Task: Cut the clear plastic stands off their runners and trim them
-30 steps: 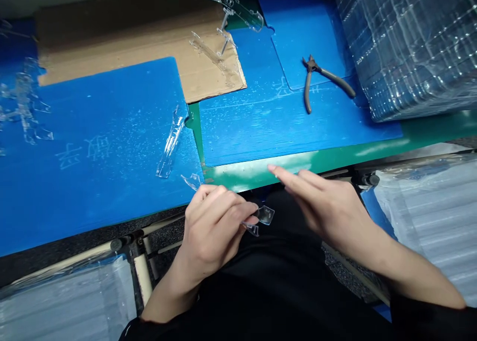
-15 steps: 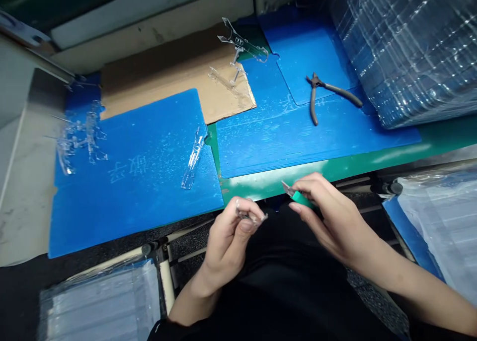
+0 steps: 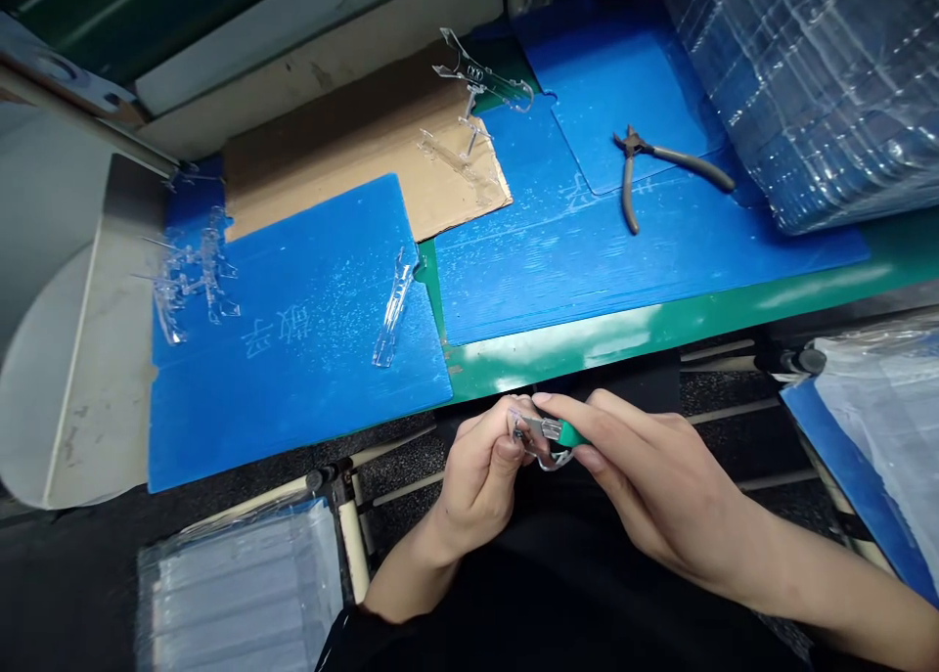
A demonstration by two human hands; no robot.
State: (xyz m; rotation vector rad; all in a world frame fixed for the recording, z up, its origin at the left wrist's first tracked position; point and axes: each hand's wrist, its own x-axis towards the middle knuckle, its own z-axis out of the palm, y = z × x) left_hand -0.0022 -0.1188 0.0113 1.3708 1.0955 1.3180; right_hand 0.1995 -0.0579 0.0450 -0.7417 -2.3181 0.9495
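My left hand (image 3: 476, 481) is closed on a small clear plastic part (image 3: 556, 463), a curved piece of which shows beyond the fingertips. In my right hand (image 3: 652, 471) is a green-handled utility knife (image 3: 567, 434). Its blade points left and lies against or just over the plastic part; whether it touches I cannot tell. Both hands are close together in front of the table's near edge. A narrow clear plastic piece (image 3: 394, 310) rests on the left blue sheet (image 3: 330, 388), beyond my left hand.
Side cutters (image 3: 635, 154) lie with handles spread on the right blue sheet (image 3: 514, 291). Clear plastic frames (image 3: 209, 266) sit at the left, and another branched clear piece (image 3: 473, 90) is near the cardboard (image 3: 315, 154). Wrapped stacked trays (image 3: 828, 95) stand at the right.
My hands have come together, and the knife blade has moved left to the plastic part. More of that part now shows. The view has shifted slightly, while the things on the table stay put.
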